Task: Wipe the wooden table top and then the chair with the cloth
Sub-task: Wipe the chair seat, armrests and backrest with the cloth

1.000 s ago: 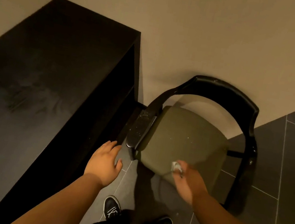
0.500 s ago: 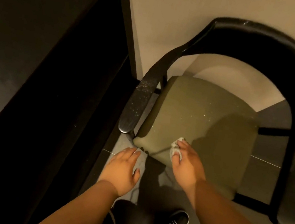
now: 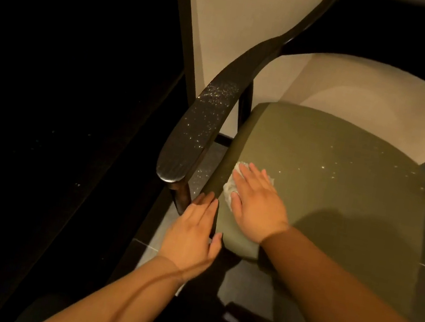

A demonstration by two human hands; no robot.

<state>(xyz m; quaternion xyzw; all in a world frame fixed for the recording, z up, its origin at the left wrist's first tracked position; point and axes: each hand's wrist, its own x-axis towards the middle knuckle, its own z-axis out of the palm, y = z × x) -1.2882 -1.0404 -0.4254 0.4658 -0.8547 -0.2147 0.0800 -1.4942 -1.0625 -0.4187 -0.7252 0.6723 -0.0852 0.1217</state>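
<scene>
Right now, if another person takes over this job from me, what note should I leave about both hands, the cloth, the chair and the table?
Right hand: open and flat, pressing the white cloth on the green seat, near its front left corner.
Left hand: open, holds nothing, at the seat's front left edge, near the armrest.
Table: on the left, too dark to judge whether it is wiped.
Done: the cloth is on the seat, so the chair step is under way.
Left: pale specks show further back on the seat and on the armrest. Wipe those, then the chair back.
</scene>
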